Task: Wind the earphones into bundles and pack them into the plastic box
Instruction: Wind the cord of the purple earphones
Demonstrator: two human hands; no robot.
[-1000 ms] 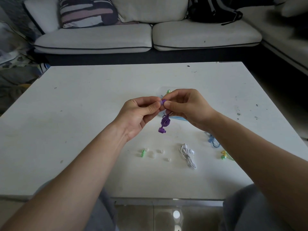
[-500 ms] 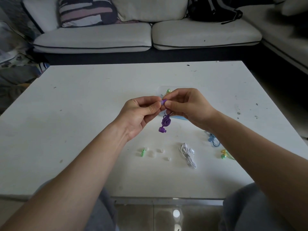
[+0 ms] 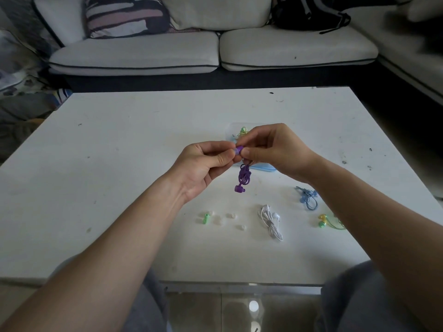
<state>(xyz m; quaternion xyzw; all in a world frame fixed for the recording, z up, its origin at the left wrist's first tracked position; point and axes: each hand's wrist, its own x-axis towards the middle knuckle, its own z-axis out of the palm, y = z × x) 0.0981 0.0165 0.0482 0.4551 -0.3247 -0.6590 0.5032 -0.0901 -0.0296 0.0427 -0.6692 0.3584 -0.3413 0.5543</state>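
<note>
Both hands [image 3: 239, 154] pinching purple earphones [image 3: 244, 176], bundle dangling below, above table [image 3: 119, 164]

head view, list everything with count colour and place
table: 1, white, mid view
plastic box: 1, clear, table centre
green earphones: 1, in box
purple earphones: 1, held above table
white earphones: 1, table front
blue earphones: 1, table right
yellow-green earphones: 1, table right
ear tips: several, whitish, table front
green earbud: 1, beside tips
sofa: 1, pale, behind table
backpack: 1, black, on sofa
left hand: 1, pinching purple earphones
right hand: 1, pinching purple earphones
</note>
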